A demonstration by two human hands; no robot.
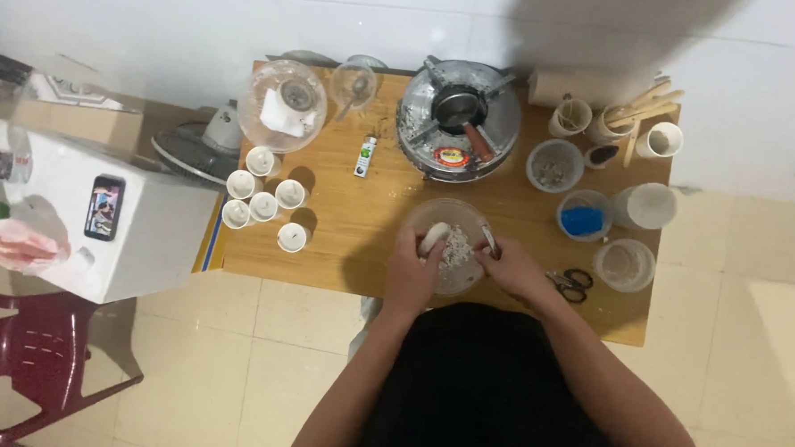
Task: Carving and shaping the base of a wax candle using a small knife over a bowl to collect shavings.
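Note:
A clear glass bowl [420, 213] with pale flakes in it sits near the front edge of a wooden table [361, 240]. My left hand [411, 273] holds a white lump [434, 236] over the bowl's left side. My right hand [513, 271] grips a small metal tool [490, 245] at the bowl's right rim. Both hands rest against the bowl. The tool's blade is too small to make out.
Several small white cups [264, 200] stand at the table's left. Behind the bowl is a metal stove with a small pot [458, 119]. Clear containers [586, 214], jars with wooden sticks [635, 113] and scissors [570, 283] sit right. A white box with a phone [105, 206] and a red chair [25, 359] are left.

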